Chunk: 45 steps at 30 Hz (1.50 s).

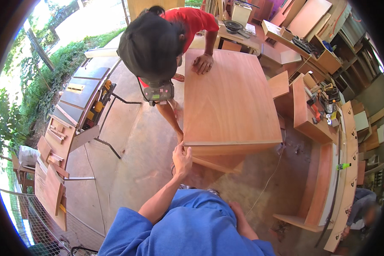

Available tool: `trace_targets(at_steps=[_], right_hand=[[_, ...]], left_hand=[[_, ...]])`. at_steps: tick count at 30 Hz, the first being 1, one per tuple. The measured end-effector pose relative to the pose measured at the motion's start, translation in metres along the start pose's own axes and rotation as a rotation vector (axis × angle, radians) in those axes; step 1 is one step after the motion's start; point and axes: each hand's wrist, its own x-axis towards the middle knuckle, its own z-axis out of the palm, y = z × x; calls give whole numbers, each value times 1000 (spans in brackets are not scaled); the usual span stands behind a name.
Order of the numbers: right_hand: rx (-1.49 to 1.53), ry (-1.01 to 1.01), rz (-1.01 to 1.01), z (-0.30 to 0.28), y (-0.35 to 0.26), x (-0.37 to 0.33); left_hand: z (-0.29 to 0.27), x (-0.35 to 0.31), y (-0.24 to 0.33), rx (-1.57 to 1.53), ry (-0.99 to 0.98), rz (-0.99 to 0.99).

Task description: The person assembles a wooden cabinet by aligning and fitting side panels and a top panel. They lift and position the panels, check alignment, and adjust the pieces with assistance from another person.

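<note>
Blue shirt (179, 224) is filling the lower middle of the head view, just under the camera. Beyond it the box (230, 100) is standing between the person and a co-worker (151, 49) in red. Left hand (182, 160) is holding the box's near left corner between thumb and fingers; right hand (235, 207) is hanging beside the shirt, mostly hidden, so I cannot tell whether it is closed. Across the top, the co-worker's hand (203, 64) is resting near the far left edge.

If steadying is the step, one corner is probably giving too little control: bringing the right hand to the near right corner would be spreading the load. Fingers should be staying clear of the bottom edge, feet clear of the cord (269, 177) that is trailing across the floor (132, 175).
</note>
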Motion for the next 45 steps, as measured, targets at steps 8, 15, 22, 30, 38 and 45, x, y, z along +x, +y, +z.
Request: trace_targets(at_steps=[8, 15, 22, 30, 38, 45], right_hand=[[466, 186, 263, -8, -63, -13], [287, 85, 282, 17, -12, -30], [171, 153, 224, 33, 13, -60], [671, 219, 422, 26, -1, -85], [789, 245, 500, 15, 22, -114], [845, 202, 507, 18, 10, -101]], left_hand=[[-4, -2, -9, -134, -46, -125], [-23, -25, 5, -14, -66, 85], [-23, -51, 15, 89, -106, 154], [-14, 3, -18, -53, -3, -195], [-9, 41, -23, 33, -112, -248], [-13, 60, -24, 127, -240, -283]])
